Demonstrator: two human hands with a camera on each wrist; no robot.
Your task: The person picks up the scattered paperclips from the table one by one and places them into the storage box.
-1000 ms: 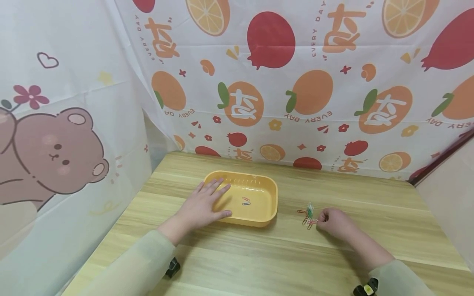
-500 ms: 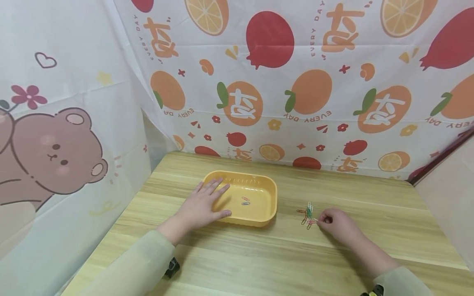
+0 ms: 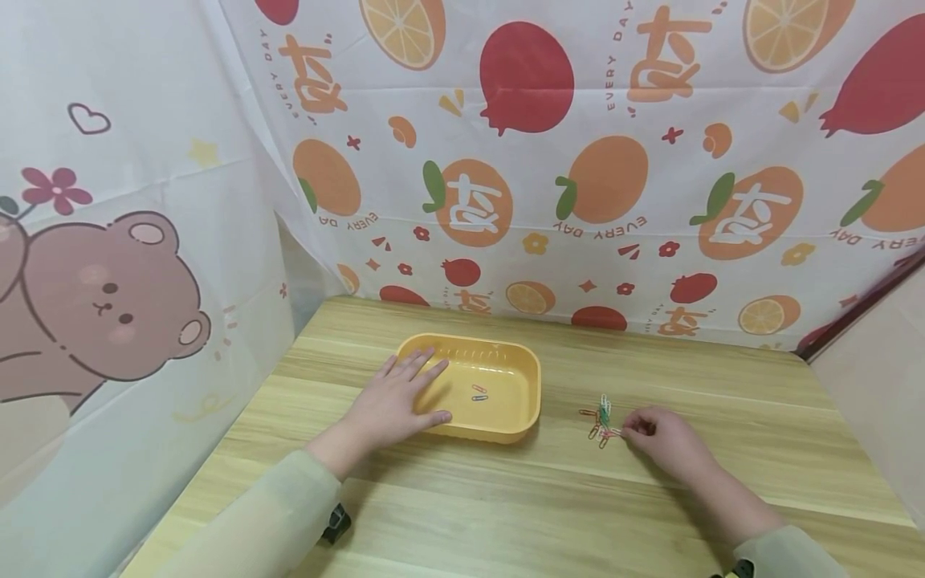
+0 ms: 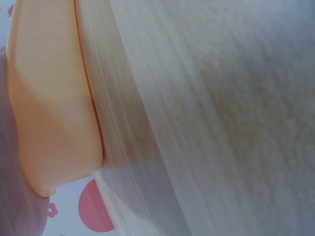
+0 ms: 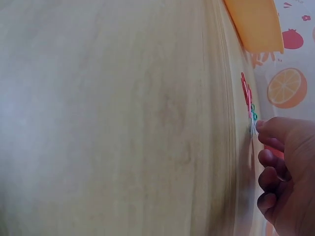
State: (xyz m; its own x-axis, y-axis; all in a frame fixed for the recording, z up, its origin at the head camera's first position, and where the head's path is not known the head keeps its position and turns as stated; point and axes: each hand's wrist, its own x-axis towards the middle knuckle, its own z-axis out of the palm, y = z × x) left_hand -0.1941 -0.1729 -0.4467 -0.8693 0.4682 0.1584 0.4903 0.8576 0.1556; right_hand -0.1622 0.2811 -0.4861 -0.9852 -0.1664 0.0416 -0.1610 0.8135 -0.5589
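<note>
My left hand lies with spread fingers over the left end of a yellow plastic tray, thumb along the near rim. Inside the tray are a pink paper clip and a blue paper clip. To the right of the tray, a small pile of paper clips in green, white, red, pink and gold lies on the table. At the pile's right edge my right hand pinches a pale paper clip between thumb and forefinger. The right wrist view shows the other fingers curled.
The wood-grain table extends around the tray and pile. A white cloth with printed fruit hangs along the back edge. Another cloth with a bear print hangs at the left.
My right hand has shifted slightly at the pile, and the pale paper clip now shows between its fingertips and the other clips. The left hand and the tray stay in place.
</note>
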